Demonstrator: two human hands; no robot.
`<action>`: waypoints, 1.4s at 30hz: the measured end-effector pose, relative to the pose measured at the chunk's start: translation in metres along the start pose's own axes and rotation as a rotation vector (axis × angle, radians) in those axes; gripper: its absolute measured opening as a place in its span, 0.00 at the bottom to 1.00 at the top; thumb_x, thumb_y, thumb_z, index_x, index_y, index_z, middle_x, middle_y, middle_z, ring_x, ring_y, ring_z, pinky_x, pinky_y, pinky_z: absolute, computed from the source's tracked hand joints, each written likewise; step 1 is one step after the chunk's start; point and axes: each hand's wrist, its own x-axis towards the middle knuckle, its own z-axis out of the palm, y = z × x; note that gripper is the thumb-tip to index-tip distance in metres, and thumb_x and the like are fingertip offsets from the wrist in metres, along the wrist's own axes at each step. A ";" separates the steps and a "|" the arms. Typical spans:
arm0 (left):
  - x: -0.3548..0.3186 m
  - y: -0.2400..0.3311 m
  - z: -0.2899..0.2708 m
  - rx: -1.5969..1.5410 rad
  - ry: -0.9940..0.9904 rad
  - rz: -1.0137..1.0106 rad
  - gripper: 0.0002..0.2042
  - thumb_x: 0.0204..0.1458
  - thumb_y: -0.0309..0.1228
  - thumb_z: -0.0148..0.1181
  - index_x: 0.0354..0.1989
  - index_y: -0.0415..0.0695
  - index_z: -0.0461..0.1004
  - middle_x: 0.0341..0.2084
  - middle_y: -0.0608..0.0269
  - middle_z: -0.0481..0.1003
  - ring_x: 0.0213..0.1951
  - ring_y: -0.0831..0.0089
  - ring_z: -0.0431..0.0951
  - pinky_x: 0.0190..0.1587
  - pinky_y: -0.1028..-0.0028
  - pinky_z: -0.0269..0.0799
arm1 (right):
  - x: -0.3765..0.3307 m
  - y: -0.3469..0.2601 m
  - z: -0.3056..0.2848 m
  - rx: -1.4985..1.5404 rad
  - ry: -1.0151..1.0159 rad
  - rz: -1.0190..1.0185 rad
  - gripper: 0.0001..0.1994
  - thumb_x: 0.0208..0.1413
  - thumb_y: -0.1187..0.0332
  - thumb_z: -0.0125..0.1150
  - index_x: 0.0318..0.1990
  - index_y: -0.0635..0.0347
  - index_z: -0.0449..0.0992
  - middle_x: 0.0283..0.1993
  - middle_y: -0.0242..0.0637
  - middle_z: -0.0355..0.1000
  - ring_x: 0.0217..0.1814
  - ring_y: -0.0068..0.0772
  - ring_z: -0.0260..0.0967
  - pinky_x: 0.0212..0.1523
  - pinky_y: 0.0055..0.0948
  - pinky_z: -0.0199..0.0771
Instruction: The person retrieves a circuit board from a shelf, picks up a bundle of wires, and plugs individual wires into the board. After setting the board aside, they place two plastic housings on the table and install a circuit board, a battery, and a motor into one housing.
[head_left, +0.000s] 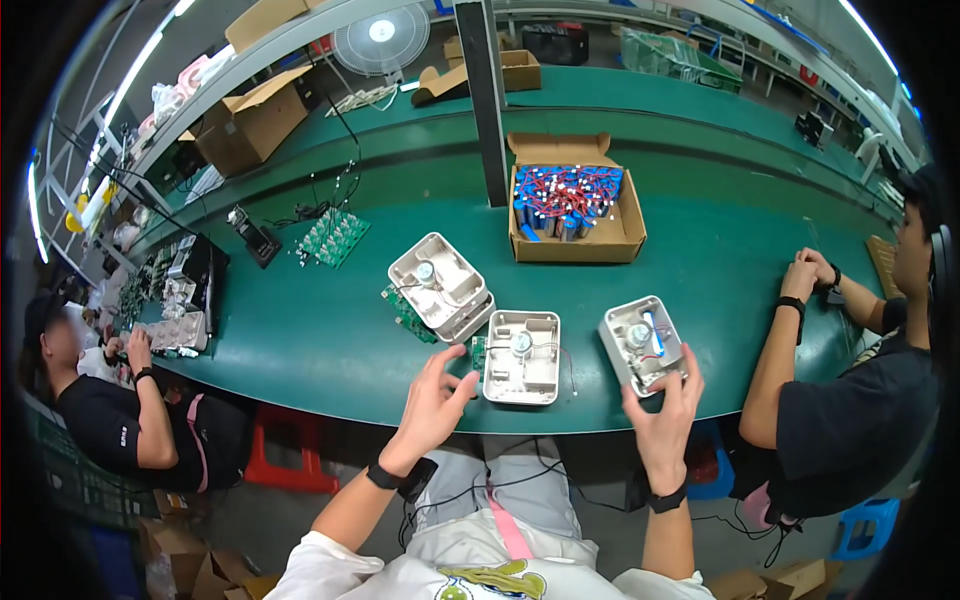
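Observation:
A white plastic housing (611, 338) with a round speaker and a blue battery inside lies at the right, near the table edge. My right hand (664, 415) has its thumb and fingers spread around the near end of this housing, gripping it. Directly in front of me sits a second open white housing (540, 380) with a speaker and thin wires. Just left of it my left hand (433, 405) hovers, fingers apart and holding nothing. Its fingertips are close to a small green circuit board (478, 353). Behind it stand stacked white housings (450, 285), tilted, beside more green boards (408, 314).
An open cardboard box (625, 240) of blue batteries with red wires stands farther back, by a dark post (484, 110). Green boards (337, 238) and a black device (254, 238) lie at the left. Co-workers sit on both sides, one person's hands (805, 275) resting on the table (720, 240).

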 end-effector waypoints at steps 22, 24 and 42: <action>0.034 -0.039 0.034 -0.425 0.034 0.042 0.11 0.61 0.22 0.68 0.48 0.36 0.75 0.40 0.67 0.79 0.41 0.82 0.78 0.45 0.81 0.75 | 0.063 -0.035 0.037 0.536 -0.323 -0.419 0.11 0.59 0.80 0.64 0.48 0.63 0.83 0.44 0.40 0.80 0.37 0.34 0.78 0.34 0.29 0.77; 0.032 -0.041 0.037 -0.414 0.042 0.036 0.11 0.61 0.21 0.67 0.49 0.36 0.74 0.40 0.67 0.79 0.41 0.82 0.78 0.45 0.81 0.75 | 0.068 -0.050 0.038 0.848 -0.461 -0.075 0.08 0.61 0.80 0.63 0.47 0.65 0.82 0.42 0.39 0.80 0.34 0.28 0.77 0.31 0.25 0.75; 0.033 -0.044 0.038 -0.327 0.006 0.101 0.07 0.60 0.23 0.67 0.45 0.36 0.78 0.24 0.76 0.73 0.24 0.92 0.63 0.25 0.84 0.56 | 0.078 -0.092 0.060 1.283 -0.608 0.569 0.08 0.67 0.76 0.61 0.47 0.73 0.81 0.37 0.41 0.80 0.29 0.23 0.76 0.26 0.20 0.74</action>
